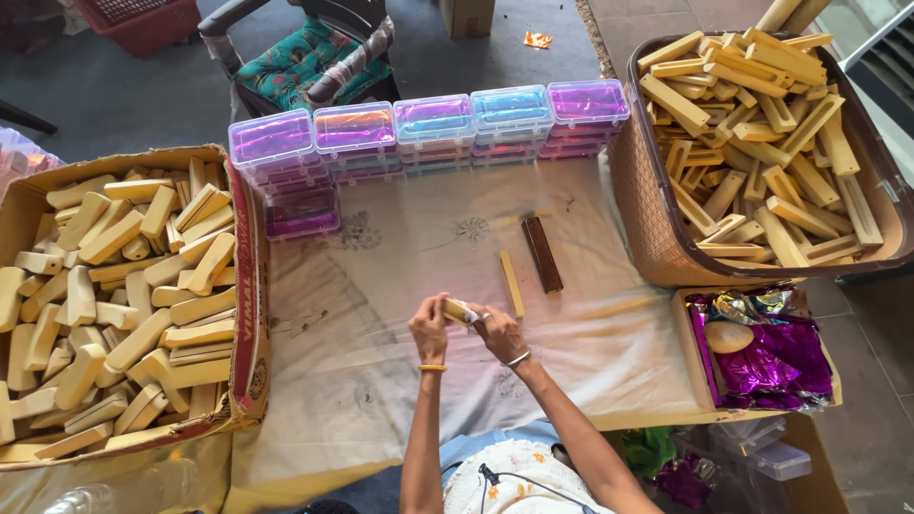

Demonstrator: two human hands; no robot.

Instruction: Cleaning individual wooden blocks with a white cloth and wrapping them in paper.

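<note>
My left hand (430,328) and my right hand (498,333) meet over the white cloth (400,286) and both grip one small pale wooden block (457,308) with a bit of shiny purple wrap at its end. A thin pale stick (511,283) and a dark brown bar (543,253) lie on the cloth just beyond my right hand. A yellow bangle is on my left wrist, a silver one on my right.
A cardboard box (249,314) of pale wooden blocks sits at the left, a brown basket (636,190) of similar blocks at the right. Stacked clear purple-tinted plastic cases (433,124) line the far edge. A small box of purple foil wrappers (762,357) lies at right front. A chair (305,57) stands behind.
</note>
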